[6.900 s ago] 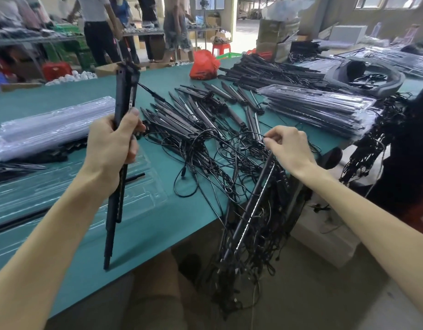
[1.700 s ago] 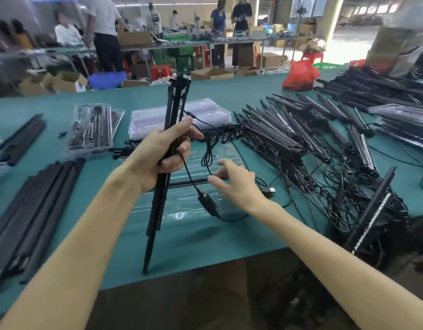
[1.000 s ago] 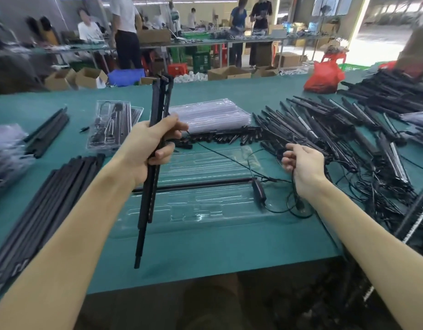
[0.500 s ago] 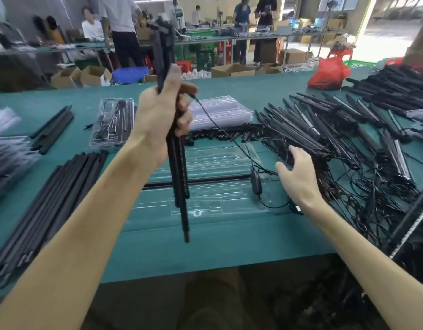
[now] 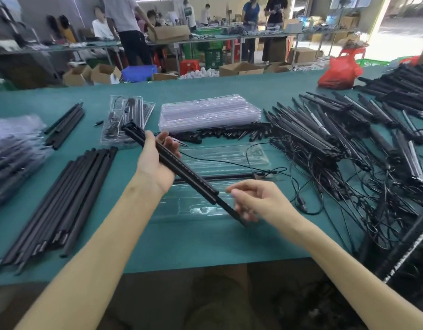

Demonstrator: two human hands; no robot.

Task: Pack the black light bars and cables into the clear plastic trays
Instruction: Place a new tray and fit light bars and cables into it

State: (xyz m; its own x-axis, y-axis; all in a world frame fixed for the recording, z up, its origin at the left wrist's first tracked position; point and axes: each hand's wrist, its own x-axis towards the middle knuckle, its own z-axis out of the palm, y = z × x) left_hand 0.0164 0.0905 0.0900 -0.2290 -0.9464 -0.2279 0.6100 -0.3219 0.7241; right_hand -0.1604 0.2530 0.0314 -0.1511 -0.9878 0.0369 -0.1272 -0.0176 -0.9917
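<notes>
My left hand (image 5: 155, 163) grips a bundle of black light bars (image 5: 193, 179), held slanting from upper left down to lower right above the table. My right hand (image 5: 255, 201), blurred by motion, curls its fingers round the thin lower end of that bundle. Beneath them an open clear plastic tray (image 5: 205, 210) lies on the green table (image 5: 205, 244), with one black bar (image 5: 229, 176) in its middle groove. A thin black cable (image 5: 247, 151) loops over the tray's right part, and its inline switch (image 5: 301, 203) rests on the table.
A stack of clear trays (image 5: 210, 113) and a packed tray (image 5: 124, 120) sit behind. Long black rods (image 5: 63, 198) lie at the left. A big tangle of light bars and cables (image 5: 348, 148) fills the right. A red bag (image 5: 339, 72) sits far right. People work at the tables behind.
My left hand has tipped the bundle from upright to a slant and lowered it. My right hand has left the cable pile and come to the bundle's lower end.
</notes>
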